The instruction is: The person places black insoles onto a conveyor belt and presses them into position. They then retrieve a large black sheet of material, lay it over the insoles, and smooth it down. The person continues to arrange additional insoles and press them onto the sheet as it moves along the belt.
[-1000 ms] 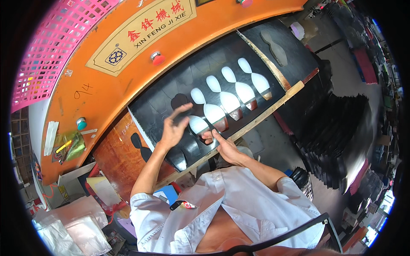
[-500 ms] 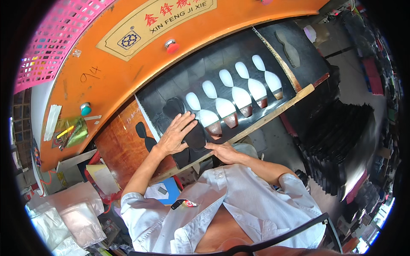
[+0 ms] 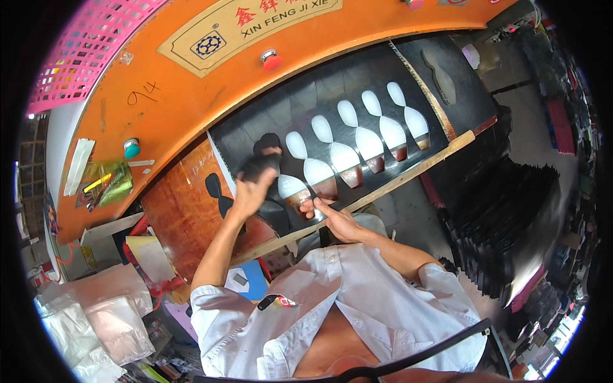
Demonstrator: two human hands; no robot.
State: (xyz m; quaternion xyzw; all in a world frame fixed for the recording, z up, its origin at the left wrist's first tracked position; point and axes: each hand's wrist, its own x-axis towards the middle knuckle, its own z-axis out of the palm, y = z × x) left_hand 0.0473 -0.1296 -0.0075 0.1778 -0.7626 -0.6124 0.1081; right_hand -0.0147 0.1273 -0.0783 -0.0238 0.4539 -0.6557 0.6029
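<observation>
A black sheet (image 3: 255, 102) lies on the work surface, with several sole-shaped cut-outs (image 3: 367, 143) that show white and brown beneath. Over its left part, my left hand (image 3: 253, 195) is closed round a dark, sole-shaped piece (image 3: 260, 165), both smeared by motion. Another dark sole-shaped piece (image 3: 273, 217) lies just below that hand, partly covered. My right hand (image 3: 338, 222) rests at the near edge of the sheet, thumb and fingers apart, fingertips by the heel end of the leftmost uncovered cut-out (image 3: 294, 191). I see nothing held in it.
An orange machine beam (image 3: 191, 96) with a red button (image 3: 271, 60) and a green button (image 3: 131, 148) spans the far side. A wooden strip (image 3: 408, 172) edges the table. Stacked black sheets (image 3: 511, 210) stand to the right, plastic bags (image 3: 115, 325) at lower left.
My left hand has closed round dark material and lifted it off the sheet, uncovering another white and brown cut-out. My right hand stays near the front edge, its fingers now over that cut-out.
</observation>
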